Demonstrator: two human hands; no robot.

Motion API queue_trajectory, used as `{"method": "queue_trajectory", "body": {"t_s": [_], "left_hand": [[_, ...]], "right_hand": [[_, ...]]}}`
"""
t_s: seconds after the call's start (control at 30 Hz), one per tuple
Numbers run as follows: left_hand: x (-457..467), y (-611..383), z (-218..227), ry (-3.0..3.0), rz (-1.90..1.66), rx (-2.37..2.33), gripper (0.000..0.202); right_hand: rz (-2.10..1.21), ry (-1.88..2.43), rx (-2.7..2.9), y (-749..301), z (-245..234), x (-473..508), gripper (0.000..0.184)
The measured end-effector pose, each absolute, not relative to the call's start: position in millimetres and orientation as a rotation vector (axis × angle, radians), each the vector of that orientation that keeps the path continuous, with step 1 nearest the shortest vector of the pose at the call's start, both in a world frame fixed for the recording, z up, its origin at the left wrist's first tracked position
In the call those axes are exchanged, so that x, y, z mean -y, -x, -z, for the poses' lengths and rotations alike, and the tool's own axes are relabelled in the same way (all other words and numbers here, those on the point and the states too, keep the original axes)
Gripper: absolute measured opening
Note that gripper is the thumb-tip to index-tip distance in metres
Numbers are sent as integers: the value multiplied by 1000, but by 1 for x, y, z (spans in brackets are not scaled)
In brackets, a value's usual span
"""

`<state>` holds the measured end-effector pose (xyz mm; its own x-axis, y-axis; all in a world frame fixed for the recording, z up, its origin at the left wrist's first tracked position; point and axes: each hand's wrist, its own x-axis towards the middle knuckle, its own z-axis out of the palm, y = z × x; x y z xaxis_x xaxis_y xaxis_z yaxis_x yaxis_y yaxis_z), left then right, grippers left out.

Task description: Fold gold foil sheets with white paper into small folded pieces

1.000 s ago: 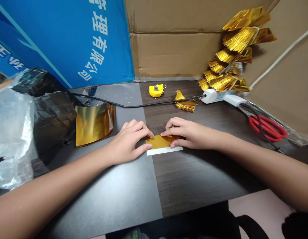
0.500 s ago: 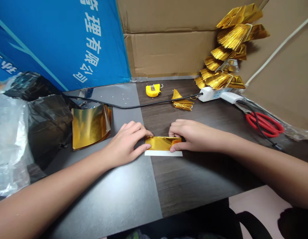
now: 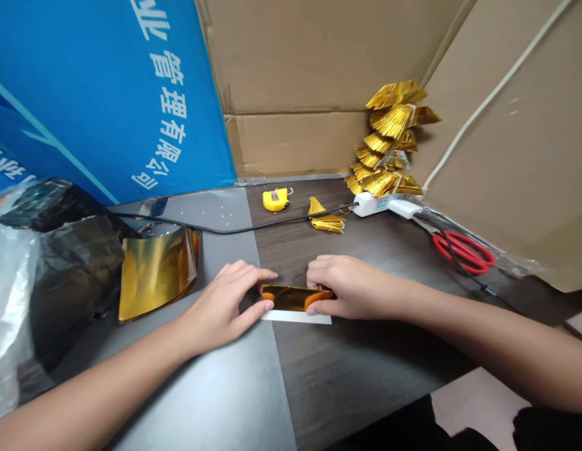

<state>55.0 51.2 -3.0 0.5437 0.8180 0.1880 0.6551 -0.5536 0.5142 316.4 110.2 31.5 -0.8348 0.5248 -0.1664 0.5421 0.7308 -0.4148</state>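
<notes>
Two bare hands, the left hand (image 3: pixel 225 304) and the right hand (image 3: pixel 344 288), each with slim fingers (image 3: pixel 257 275), rounded at the tips, and a short thumbnail (image 3: pixel 311 311). The left forearm (image 3: pixel 107 388) and right forearm (image 3: pixel 478 335) are slender and smooth, bare out to the picture's sides. A black patch (image 3: pixel 403 429) along the bottom may be clothing or a chair; it is unclear which.
</notes>
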Motion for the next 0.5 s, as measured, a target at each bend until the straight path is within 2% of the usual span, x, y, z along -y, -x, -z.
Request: {"method": "queue_trajectory", "body": {"t_s": [0.1,0.23,0.33,0.5], "left_hand": [[-51,-54,3,-2395,-588,-1193,30],[-53,-53,4,-2336,-626,-1171,26],[-55,-52,4,-2209,-685,-1198,20],[-57,-54,-1,-1949,-726,-1355,29]], "right_hand": [[824,-891,-2922,-318,-32,-109,21],[1165,-916,-2930,-319,-29,-110,16],[1377,-958,-2977,-318,-24,-115,19],[1736,-1160,-2818,-317,-12,-124,25]]}}
